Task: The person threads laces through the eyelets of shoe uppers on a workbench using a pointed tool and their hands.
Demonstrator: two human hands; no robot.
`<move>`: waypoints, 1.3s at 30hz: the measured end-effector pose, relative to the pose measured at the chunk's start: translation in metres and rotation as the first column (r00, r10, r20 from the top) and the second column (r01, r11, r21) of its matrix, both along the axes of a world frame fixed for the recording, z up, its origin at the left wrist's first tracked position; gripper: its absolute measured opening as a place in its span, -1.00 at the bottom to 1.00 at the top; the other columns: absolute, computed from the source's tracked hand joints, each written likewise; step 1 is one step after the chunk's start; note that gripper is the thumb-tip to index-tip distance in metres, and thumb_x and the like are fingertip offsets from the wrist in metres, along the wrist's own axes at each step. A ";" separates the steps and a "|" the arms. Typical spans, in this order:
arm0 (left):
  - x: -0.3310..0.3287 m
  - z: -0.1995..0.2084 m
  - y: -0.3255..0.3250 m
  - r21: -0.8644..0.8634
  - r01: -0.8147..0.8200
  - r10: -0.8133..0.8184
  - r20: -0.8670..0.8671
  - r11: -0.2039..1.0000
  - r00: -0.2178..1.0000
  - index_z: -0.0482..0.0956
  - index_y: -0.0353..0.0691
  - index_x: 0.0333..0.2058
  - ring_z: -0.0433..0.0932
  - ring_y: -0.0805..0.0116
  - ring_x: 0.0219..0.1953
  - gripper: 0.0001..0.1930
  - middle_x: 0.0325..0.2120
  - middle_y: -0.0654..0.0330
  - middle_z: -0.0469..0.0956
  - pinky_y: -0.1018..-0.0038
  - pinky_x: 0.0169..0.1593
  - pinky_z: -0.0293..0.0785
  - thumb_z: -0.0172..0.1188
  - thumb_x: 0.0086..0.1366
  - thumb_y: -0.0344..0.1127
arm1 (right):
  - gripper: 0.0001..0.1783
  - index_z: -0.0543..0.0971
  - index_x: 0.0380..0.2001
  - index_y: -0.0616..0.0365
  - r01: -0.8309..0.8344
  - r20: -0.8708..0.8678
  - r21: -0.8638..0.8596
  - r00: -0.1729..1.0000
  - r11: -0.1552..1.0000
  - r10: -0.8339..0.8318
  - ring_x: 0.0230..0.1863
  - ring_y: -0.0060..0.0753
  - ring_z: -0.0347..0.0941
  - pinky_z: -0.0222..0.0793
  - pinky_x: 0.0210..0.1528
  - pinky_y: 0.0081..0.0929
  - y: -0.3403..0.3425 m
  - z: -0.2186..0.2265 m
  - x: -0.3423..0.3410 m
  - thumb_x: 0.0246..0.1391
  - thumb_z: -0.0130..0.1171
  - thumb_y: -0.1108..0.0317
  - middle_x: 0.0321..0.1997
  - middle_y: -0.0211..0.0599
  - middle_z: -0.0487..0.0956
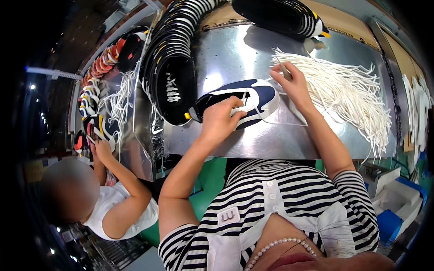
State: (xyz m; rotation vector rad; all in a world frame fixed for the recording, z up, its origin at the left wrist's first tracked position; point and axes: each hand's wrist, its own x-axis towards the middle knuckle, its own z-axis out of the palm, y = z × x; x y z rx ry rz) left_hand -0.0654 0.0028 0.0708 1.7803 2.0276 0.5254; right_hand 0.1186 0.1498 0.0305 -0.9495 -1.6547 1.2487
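A navy and white sneaker (263, 94) lies on its sole on the metal table (203, 143), toe to the right. My left hand (220, 118) grips it at the opening, with fingers and thumb closed on the white eyelet edge. One white shoelace (285, 123) comes out of the eyelets and trails right across the metal, passing under my right forearm. Right of the toe, my raised right hand (293, 85) has thumb and fingers pinched together on what looks like a strand of lace; a thin pale piece shows between the fingers, too small to make out clearly.
A thick bundle of white shoelaces (348, 92) spreads over the table's right side. Nested black shoes (174, 86) curve along the left, with more shoes (280, 18) at the back. A co-worker (124, 198) handles shoes at a neighbouring table on the left.
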 end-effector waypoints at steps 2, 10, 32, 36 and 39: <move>0.002 0.000 -0.010 0.291 -0.029 0.033 -0.008 0.956 0.999 0.57 -0.26 -0.27 0.61 0.07 -0.31 -0.76 -0.36 0.06 0.62 0.32 -0.25 0.50 0.32 0.13 -0.27 | -0.70 0.61 -0.35 0.24 -0.026 0.148 -0.110 0.988 0.994 0.043 -0.51 -0.57 0.37 0.30 -0.40 -0.52 -0.028 0.010 0.010 0.08 0.24 0.18 -0.57 -0.36 0.54; 0.050 0.055 -0.051 0.548 0.066 -0.048 -0.047 0.834 0.998 0.55 -0.23 -0.24 0.56 0.10 -0.41 -0.80 -0.45 0.07 0.53 0.29 -0.33 0.45 0.27 0.14 -0.43 | -0.77 0.59 -0.47 0.30 -0.121 0.073 -0.029 0.990 0.992 0.123 -0.57 -0.64 0.27 0.21 -0.52 -0.50 -0.099 0.043 0.016 -0.02 0.32 0.31 -0.69 -0.38 0.43; 0.040 0.163 -0.054 0.827 -0.118 0.098 0.076 0.550 0.992 0.53 -0.37 -0.24 0.59 0.25 -0.38 -0.77 -0.42 0.06 0.58 0.47 -0.26 0.48 0.33 0.13 -0.49 | -0.73 0.56 -0.47 0.22 -0.302 0.536 -0.024 0.801 0.953 0.267 -0.61 -0.41 0.31 0.22 -0.49 -0.44 -0.131 0.113 0.201 -0.05 0.33 0.22 -0.66 -0.25 0.43; 0.053 0.164 -0.046 0.777 -0.078 -0.010 0.107 0.625 0.994 0.52 -0.38 -0.17 0.55 0.33 -0.40 -0.72 -0.43 0.09 0.56 0.50 -0.26 0.46 0.33 0.13 -0.48 | -0.75 0.54 -0.51 0.23 -0.363 0.430 -0.221 0.797 0.905 0.425 -0.56 -0.67 0.30 0.19 -0.49 -0.56 -0.141 0.115 0.220 -0.01 0.33 0.26 -0.68 -0.43 0.40; 0.083 0.177 -0.021 0.715 0.130 -0.173 -0.013 0.687 0.985 0.49 -0.38 -0.04 0.53 0.20 -0.40 -0.59 -0.38 0.02 0.55 0.41 -0.27 0.47 0.34 0.11 -0.44 | -0.77 0.50 -0.58 0.14 -0.217 0.046 -0.284 0.970 0.934 0.239 -0.56 -0.72 0.29 0.17 -0.50 -0.64 -0.141 0.120 0.240 0.00 0.32 0.30 -0.65 -0.56 0.42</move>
